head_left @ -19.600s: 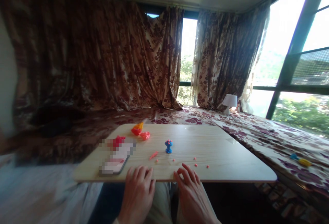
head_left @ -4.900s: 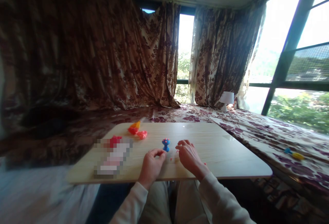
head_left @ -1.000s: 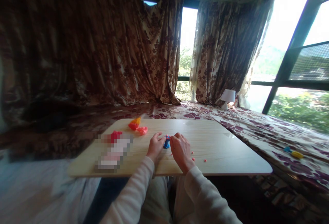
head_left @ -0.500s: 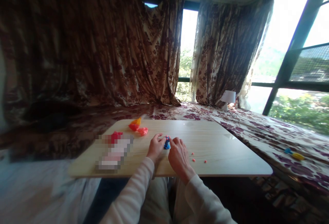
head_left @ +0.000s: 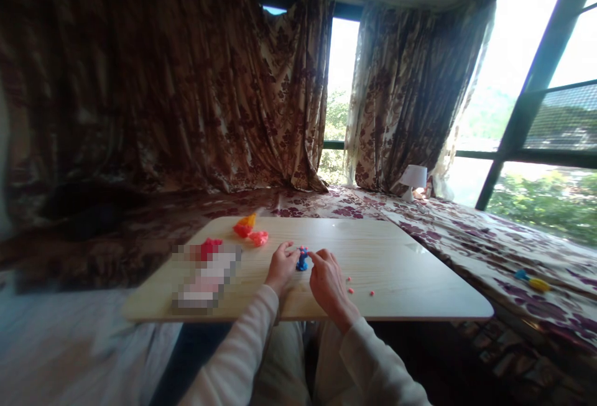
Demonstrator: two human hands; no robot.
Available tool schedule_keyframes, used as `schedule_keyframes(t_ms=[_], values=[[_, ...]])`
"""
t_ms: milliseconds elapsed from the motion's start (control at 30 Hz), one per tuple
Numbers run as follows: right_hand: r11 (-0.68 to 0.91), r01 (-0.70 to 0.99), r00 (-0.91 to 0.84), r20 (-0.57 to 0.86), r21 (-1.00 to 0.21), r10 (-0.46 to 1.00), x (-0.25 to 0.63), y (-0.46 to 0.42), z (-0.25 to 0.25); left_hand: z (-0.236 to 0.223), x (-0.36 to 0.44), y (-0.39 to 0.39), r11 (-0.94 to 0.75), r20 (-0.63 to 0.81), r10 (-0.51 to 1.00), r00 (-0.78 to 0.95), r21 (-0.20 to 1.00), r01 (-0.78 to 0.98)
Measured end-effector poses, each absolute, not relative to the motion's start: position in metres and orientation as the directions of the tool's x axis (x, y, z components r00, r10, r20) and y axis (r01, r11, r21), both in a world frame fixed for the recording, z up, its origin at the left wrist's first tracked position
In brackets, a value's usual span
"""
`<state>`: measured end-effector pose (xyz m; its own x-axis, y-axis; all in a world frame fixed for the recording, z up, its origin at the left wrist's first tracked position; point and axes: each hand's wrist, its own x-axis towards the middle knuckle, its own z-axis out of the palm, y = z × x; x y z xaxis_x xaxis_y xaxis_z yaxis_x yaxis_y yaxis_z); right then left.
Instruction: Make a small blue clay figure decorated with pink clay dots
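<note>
With 12 o'clock pointing away from the seated person and the blue figure (head_left: 302,262) as dial centre: the figure stands upright on the tabletop (head_left: 410,281), between both hands. Latest change: the right hand (head_left: 328,278) has extended its index finger toward the figure's upper part at 2 o'clock, exposing more of the blue body. This is judged to be a light press or steadying contact rather than a lift. The left hand (head_left: 280,268), at 8 to 9 o'clock, holds its fingers narrow against the opposite side; whether they grip or only brace, the observer cannot tell. The right hand's other fingers are curled; any piece held beneath them cannot be confirmed. Three loose pink pellets (head_left: 351,291) lie at 4 o'clock, apart from the right hand. Crumpled red-orange pieces (head_left: 245,227) lie at 10 o'clock. Visibility limits: fingertips mask the figure's flanks, its pink details are too small to resolve, a pixelated slab (head_left: 205,281) at 8 o'clock is unreadable, and the tabletop under the right palm is hidden.
</note>
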<state>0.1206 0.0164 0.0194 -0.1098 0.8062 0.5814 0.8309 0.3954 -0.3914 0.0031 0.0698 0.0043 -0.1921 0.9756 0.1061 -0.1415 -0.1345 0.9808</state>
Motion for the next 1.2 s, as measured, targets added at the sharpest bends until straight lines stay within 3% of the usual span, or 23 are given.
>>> schedule_keyframes(t_ms=[200, 467, 800, 967, 1200], values=[[0.393, 0.843, -0.123, 0.579, -0.368, 0.806, 0.125, 0.018, 0.023, 0.007, 0.003, 0.070, -0.139, 0.124, 0.975, -0.182, 0.988, -0.074], [0.374, 0.808, -0.031, 0.601, -0.455, 0.798, 0.165, 0.003, 0.029, 0.010, 0.001, 0.063, -0.173, 0.194, 0.967, -0.165, 0.976, 0.130], [0.350, 0.780, 0.008, 0.567, -0.519, 0.824, 0.176, -0.004, 0.018, 0.005, 0.009, 0.065, -0.268, 0.407, 0.895, -0.184, 0.818, 0.509], [0.336, 0.782, 0.012, 0.551, -0.526, 0.834, 0.178, -0.003, 0.018, 0.003, 0.004, 0.069, -0.258, 0.382, 0.913, -0.146, 0.814, 0.520], [0.314, 0.795, 0.005, 0.524, -0.519, 0.852, 0.182, -0.001, 0.019, 0.003, -0.008, 0.068, -0.286, 0.342, 0.936, -0.085, 0.878, 0.384]])
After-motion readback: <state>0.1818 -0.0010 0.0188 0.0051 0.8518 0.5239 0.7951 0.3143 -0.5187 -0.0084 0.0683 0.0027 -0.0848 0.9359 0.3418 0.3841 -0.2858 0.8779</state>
